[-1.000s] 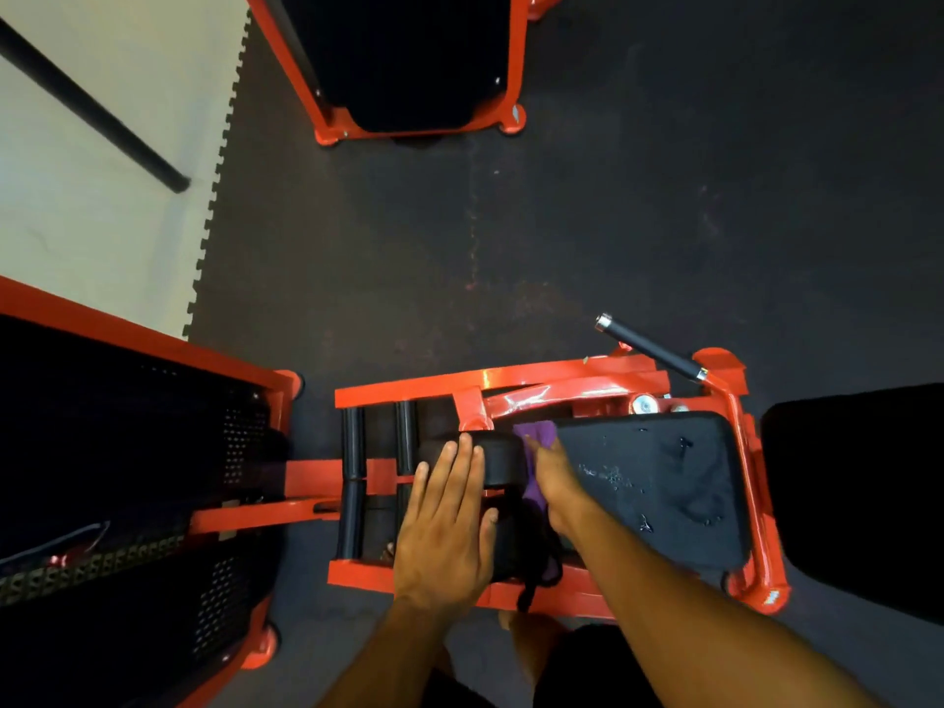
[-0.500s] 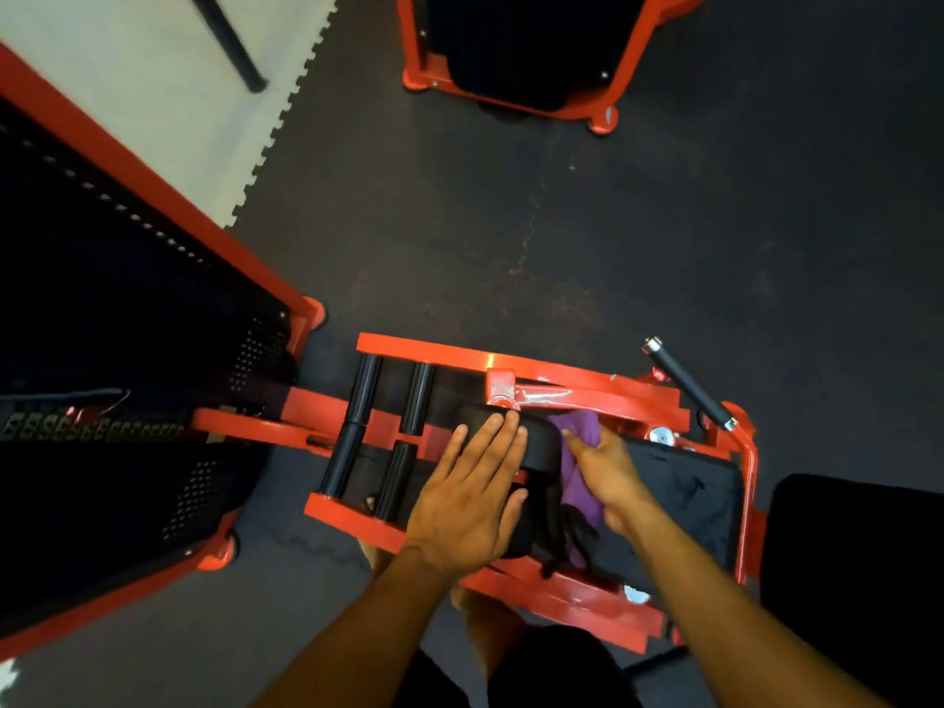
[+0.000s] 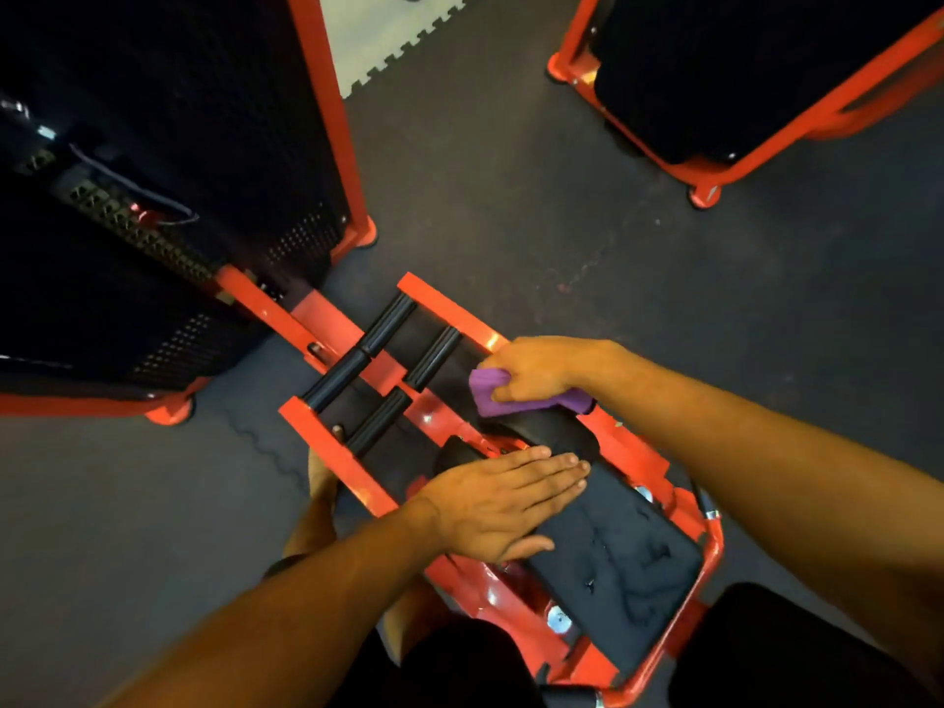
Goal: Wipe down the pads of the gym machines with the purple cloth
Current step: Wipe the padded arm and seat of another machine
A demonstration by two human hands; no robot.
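The right hand point(image 3: 541, 370) grips the purple cloth point(image 3: 490, 396), fingers curled over it and the thumb tucked along its near side, pressing the bunched fabric down on the far end of a rounded black roller pad point(image 3: 541, 431). The cloth spreads out from under the hand on both sides — a fold toward the foot rollers and a strip toward the wrist.

The left hand point(image 3: 503, 503) lies flat, fingers straight and held together, palm down across the near part of the roller pad and the leading edge of the flat black seat pad point(image 3: 613, 559). Its fingertips reach toward the middle of the seat pad's front edge; the thumb rests along the pad's left side. It holds nothing.

Both pads sit inside a low orange machine frame point(image 3: 347, 462). The seat pad's surface shows worn, cracked patches near its centre. Beyond the roller pad, four short black ribbed foot rollers point(image 3: 385, 324) are set in pairs across an orange bar at the frame's far end.

To the left stands a black perforated weight-stack shroud point(image 3: 168, 161) edged in orange, joined to the frame by an orange beam. Another orange-framed machine point(image 3: 715, 171) stands at the top right corner. The floor point(image 3: 511, 196) is dark rubber matting, with a pale patch beyond a toothed seam at the top.
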